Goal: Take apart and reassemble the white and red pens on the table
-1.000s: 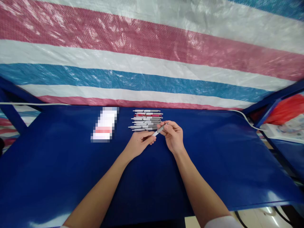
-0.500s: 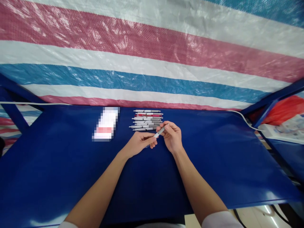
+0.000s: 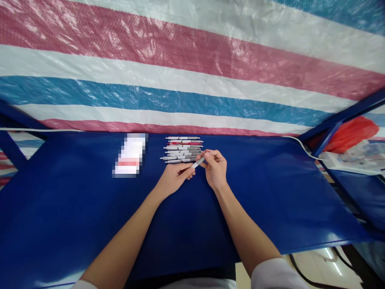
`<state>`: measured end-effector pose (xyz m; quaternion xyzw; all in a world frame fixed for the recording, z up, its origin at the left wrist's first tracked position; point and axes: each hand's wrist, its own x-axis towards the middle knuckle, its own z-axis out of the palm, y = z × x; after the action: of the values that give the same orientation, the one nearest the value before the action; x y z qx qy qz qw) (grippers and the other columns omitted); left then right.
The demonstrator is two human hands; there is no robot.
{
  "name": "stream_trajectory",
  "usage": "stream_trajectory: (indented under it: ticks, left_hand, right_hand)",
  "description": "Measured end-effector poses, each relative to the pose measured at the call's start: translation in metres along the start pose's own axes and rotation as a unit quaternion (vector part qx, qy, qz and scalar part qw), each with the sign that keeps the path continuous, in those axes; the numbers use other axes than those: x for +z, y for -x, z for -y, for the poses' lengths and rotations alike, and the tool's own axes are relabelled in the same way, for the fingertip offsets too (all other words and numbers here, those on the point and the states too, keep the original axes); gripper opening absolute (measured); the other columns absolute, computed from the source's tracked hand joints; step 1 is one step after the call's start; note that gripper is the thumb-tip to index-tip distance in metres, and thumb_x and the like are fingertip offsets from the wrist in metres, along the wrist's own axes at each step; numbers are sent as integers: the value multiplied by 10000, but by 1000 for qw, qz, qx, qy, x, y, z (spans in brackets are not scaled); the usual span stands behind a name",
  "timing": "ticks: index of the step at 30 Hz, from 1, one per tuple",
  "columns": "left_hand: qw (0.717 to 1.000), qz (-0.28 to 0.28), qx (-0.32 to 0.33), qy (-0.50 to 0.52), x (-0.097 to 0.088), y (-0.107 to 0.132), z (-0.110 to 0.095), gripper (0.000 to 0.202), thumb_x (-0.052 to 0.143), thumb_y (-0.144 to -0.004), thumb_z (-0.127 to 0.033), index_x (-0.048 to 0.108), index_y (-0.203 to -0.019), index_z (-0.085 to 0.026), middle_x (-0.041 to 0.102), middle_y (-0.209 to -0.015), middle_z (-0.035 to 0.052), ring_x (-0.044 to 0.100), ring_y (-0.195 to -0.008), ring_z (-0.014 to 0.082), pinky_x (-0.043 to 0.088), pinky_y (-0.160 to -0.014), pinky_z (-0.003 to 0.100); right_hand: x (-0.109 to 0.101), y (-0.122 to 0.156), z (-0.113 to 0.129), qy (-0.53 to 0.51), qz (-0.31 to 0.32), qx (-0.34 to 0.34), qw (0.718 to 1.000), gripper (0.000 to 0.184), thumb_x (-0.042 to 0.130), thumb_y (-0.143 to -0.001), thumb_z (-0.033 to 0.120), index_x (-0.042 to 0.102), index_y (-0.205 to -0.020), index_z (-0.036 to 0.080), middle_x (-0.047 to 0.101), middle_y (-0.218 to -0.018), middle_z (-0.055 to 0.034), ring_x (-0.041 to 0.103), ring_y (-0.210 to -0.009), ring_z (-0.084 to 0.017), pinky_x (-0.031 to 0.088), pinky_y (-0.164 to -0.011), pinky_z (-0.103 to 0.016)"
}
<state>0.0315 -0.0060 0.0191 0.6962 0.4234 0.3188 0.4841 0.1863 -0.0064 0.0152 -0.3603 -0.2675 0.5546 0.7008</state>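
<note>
A white pen with a grey grip (image 3: 197,162) is held between my two hands above the blue table, tilted with its tip end up to the right. My left hand (image 3: 174,178) pinches its white barrel, and the rear of the pen is hidden in those fingers. At the grey tip end, my right hand (image 3: 215,168) has its thumb and fingers closed on the pen. Just beyond my hands lies a row of several white and grey pens (image 3: 182,153), side by side. One red pen (image 3: 180,143) is among them near the far end.
To the left of the pens lies a blurred-out white rectangle (image 3: 130,154) with a red band. Striped plastic sheeting (image 3: 192,52) hangs behind the blue table (image 3: 99,224). A red bag (image 3: 356,132) and a white cable (image 3: 302,146) are at the right.
The view has shifted slightly, so the table items appear a little further left and higher. Both hands keep hold of the same pen, with little change in grip.
</note>
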Motion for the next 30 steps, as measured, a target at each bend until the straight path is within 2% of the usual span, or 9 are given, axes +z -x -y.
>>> stream_trajectory:
  ticks: [4, 7, 15, 21, 25, 28, 30]
  left_hand:
    - [991, 103, -29, 83, -11, 1, -5, 291, 522, -903, -369, 700, -829, -151, 689, -744, 40, 627, -644, 135, 506, -646, 242]
    - [988, 111, -36, 99, -12, 1, -5, 292, 537, -894, -384, 701, -846, -147, 687, -744, 46, 622, -633, 133, 507, -629, 244]
    - [998, -24, 38, -48, -1, 1, 4, 225, 562, -882, -336, 722, -827, -188, 684, -685, -2, 623, -609, 132, 494, -614, 230]
    - [975, -146, 122, -112, 9, 1, 9, 215, 605, -856, -328, 734, -997, -230, 747, -939, 34, 691, -831, 212, 532, -781, 310]
    - [971, -172, 113, -122, 10, 1, 6, 204, 617, -840, -320, 739, -986, -246, 753, -956, 28, 698, -848, 220, 535, -816, 327]
    - [978, -167, 74, -96, 6, -1, -1, 214, 609, -840, -347, 738, -957, -223, 759, -860, 25, 701, -760, 196, 548, -735, 292]
    - [982, -175, 49, -41, 4, -3, -7, 239, 602, -845, -372, 721, -952, -196, 753, -802, 29, 698, -710, 185, 550, -689, 279]
  right_hand:
    - [-4, 0, 3, 22, 50, 20, 998, 213, 790, -664, 314, 705, -839, 226, 741, -766, 10, 723, -738, -156, 604, -594, -237]
    - [-5, 0, 3, 37, 47, 27, 998, 212, 807, -639, 313, 713, -806, 222, 745, -749, 8, 724, -706, -159, 609, -595, -247]
    - [0, 1, 2, 37, -10, 6, 999, 228, 831, -602, 322, 703, -748, 202, 735, -690, 8, 719, -673, -149, 613, -608, -244]
    - [3, 1, -1, 29, -42, -12, 999, 220, 821, -617, 318, 697, -753, 198, 736, -703, 5, 714, -677, -148, 611, -606, -250]
    - [2, -1, -2, 32, -30, -11, 999, 247, 796, -648, 325, 714, -842, 196, 757, -804, -14, 721, -742, -155, 613, -670, -267]
    - [0, 0, 0, 46, -12, -9, 999, 311, 783, -665, 356, 717, -925, 199, 761, -915, -35, 725, -800, -163, 608, -686, -259]
    - [-1, 2, 2, 65, -1, -11, 998, 314, 760, -690, 388, 717, -941, 204, 759, -940, -41, 728, -814, -168, 604, -674, -250]
